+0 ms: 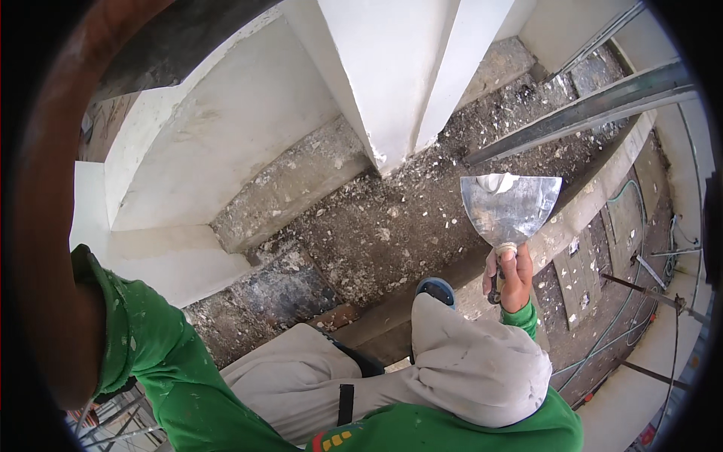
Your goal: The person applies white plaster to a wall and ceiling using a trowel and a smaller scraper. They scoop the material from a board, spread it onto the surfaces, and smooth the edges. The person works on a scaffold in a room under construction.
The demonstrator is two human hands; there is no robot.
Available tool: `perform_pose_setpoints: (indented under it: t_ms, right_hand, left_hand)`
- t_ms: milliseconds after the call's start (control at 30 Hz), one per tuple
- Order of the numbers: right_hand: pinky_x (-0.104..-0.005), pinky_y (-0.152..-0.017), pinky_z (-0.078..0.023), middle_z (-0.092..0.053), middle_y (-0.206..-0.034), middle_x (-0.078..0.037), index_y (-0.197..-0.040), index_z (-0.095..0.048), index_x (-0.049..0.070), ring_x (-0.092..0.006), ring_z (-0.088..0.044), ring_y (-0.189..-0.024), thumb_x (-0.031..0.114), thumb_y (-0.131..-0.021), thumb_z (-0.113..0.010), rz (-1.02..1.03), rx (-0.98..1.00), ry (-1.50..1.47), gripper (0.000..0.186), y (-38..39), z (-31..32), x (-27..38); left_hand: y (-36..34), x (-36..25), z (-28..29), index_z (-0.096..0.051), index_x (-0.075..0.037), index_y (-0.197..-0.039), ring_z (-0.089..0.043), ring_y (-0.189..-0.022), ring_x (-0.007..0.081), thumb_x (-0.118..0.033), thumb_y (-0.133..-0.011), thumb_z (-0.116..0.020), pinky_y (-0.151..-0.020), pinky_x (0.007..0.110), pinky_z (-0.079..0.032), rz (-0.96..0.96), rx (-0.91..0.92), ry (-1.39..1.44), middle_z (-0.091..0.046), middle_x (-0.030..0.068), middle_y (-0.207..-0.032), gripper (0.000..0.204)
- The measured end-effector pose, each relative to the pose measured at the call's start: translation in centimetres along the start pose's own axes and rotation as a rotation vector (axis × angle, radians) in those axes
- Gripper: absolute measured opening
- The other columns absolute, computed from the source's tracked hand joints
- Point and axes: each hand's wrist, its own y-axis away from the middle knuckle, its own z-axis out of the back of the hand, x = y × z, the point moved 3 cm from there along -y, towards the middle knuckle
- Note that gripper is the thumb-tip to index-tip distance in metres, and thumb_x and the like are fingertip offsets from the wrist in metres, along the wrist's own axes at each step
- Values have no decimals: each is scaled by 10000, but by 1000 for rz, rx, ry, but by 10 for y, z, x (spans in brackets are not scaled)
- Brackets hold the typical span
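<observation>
My right hand (515, 282) is closed around the handle of a wide putty knife (511, 215), held upright with its blade pointing away from me. A lump of white putty (497, 182) sits along the blade's far edge, left of its middle. The blade's metal face is streaked with white. My left forearm (45, 211), bare beyond a rolled green sleeve, reaches up along the left rim of the picture. The left hand itself lies outside the view.
A white column (399, 68) rises ahead, with a white wall panel (233, 120) to its left. White crumbs litter the dark floor (376, 248). A metal beam (587, 117) slants in at the right. Beyond the concrete ledge (595, 192) are boards (572, 290), rods and a thin hose (595, 354).
</observation>
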Motion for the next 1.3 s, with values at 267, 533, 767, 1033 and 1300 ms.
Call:
perform_pose_setpoints:
  t_ms: [267,533,767,1033,1300]
  right_hand:
    - [-229,-400,-405,-478,-701,-69,-1244,-389,25,-127,-462,-449,276,-991,-421,-7,32,-33,358,-2,-9,-5]
    - [-227,-420,-413,-484,-706,-63,-1244,-405,22,-114,-462,-477,269,-989,-433,-29,-24,-53,356,-1,-9,-8]
    - [-230,-395,-404,-481,-688,-64,-1254,-389,20,-125,-467,-432,289,-991,-421,-29,35,-51,378,-3,-16,-13]
    - [-225,-441,-442,-486,-746,-54,-1249,-408,25,-97,-466,-559,199,-987,-424,-69,27,-107,315,-1,-9,-13]
    - [-226,-443,-436,-483,-726,-52,-1269,-396,23,-98,-465,-546,219,-991,-429,-86,63,-125,342,-3,-14,-14]
  left_hand:
    - [-4,-5,5,-573,38,-1111,-604,-831,245,-275,-861,-595,-753,351,-467,-81,1,-68,-635,148,-896,401]
    - [-5,-33,-1,-580,0,-1107,-594,-737,269,-223,-852,-612,-669,368,-461,-461,-83,-370,-617,145,-819,340]
    - [0,-50,-16,-586,-33,-1104,-585,-654,290,-178,-844,-627,-596,382,-456,-640,-115,-572,-602,143,-752,300]
    - [9,-28,-110,-565,-69,-975,-591,-561,279,-107,-788,-638,-493,376,-447,-614,10,-527,-577,110,-644,204]
    - [51,-4,-189,-551,-77,-805,-651,-555,186,-55,-728,-643,-442,277,-490,-532,142,-540,-601,24,-598,121]
